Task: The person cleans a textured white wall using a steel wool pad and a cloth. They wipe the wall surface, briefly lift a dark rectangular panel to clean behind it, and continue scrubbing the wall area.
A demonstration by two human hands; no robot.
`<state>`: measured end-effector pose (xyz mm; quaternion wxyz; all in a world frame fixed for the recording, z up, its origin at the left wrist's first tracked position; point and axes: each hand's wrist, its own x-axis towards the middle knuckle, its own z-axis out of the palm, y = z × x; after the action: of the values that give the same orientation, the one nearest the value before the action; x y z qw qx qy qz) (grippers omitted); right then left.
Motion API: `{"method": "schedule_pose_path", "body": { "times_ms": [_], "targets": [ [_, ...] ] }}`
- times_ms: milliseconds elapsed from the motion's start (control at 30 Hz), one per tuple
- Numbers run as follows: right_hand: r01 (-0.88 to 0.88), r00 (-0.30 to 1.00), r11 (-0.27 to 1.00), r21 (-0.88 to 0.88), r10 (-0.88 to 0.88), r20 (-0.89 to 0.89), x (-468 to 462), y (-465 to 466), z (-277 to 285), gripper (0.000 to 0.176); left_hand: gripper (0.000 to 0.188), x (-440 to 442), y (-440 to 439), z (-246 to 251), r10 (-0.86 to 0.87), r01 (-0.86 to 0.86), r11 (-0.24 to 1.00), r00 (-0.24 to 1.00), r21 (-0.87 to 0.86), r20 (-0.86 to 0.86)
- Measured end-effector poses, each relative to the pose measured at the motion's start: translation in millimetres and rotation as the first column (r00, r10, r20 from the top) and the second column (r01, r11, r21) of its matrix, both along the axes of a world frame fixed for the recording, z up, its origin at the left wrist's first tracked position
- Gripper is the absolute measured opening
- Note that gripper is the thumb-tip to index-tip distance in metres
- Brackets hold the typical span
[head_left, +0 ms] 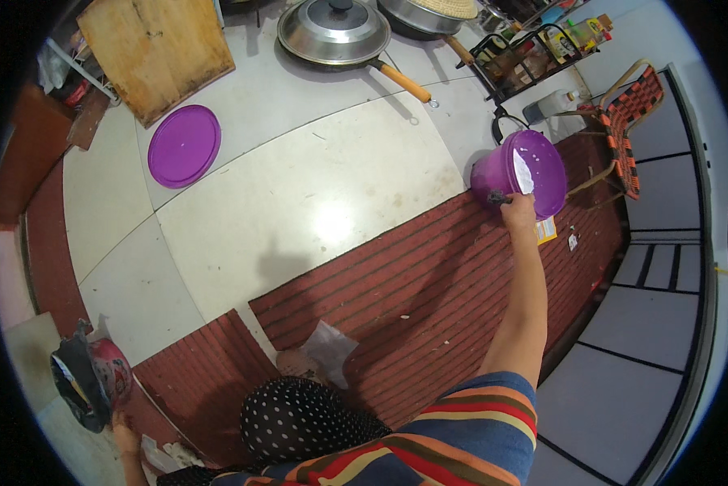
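Observation:
My right hand (pixel 520 211) is closed at the near rim of a purple plastic bucket (pixel 486 173), which is tipped with its mouth facing right. A small dark item (pixel 498 197) sticks out to the left of my fingers; its kind is unclear. Just above them, a flat white piece (pixel 523 172) lies across the bucket's mouth. At lower left, my left hand (pixel 124 432) is beside a red bin (pixel 113 370) lined with a black plastic bag (pixel 78 370). The fingers are partly hidden, so their grip is unclear. A purple round lid (pixel 184 146) lies flat on the floor tiles.
A lidded pan (pixel 333 36) with a wooden handle stands ahead, beside a second pot (pixel 424 21). A wooden board (pixel 157 51) leans at upper left. Right are a bottle rack (pixel 534 61), a jug (pixel 549 106) and a woven chair (pixel 622 133). A clear plastic bag (pixel 330 349) lies near my knee.

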<state>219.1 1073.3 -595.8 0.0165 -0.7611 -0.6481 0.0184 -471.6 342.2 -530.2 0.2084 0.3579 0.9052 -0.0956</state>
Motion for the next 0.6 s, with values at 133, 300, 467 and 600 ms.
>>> {"method": "schedule_pose_path", "body": {
  "times_ms": [133, 300, 467, 600],
  "targets": [
    [0.067, 0.998, 0.998, -0.002, -0.067, 0.005, -32.9, 8.1, 6.5, 0.030, 0.024, -0.8, 5.4, -11.9, -0.196, 0.204, 0.968, 0.978, 0.147, -0.069],
    [0.072, 0.939, 0.906, -0.418, -0.202, -0.277, -12.7, 26.3, 46.6, 0.023, 0.027, 1.7, -5.8, -23.2, -0.006, 0.011, 0.995, 0.999, 0.097, -0.050],
    [0.098, -0.076, 0.935, -0.341, -0.335, -0.939, 77.9, 34.0, 55.9, 0.025, 0.029, 2.7, -7.2, -9.6, -0.199, 0.205, 0.978, 0.973, 0.045, -0.120],
    [0.514, 0.348, 0.853, 0.090, -0.111, -0.931, 115.9, 63.9, -12.7, 0.032, 0.029, 6.0, 11.6, 8.6, 0.042, -0.042, 0.999, 0.999, 0.032, 0.010]
  ]
}}
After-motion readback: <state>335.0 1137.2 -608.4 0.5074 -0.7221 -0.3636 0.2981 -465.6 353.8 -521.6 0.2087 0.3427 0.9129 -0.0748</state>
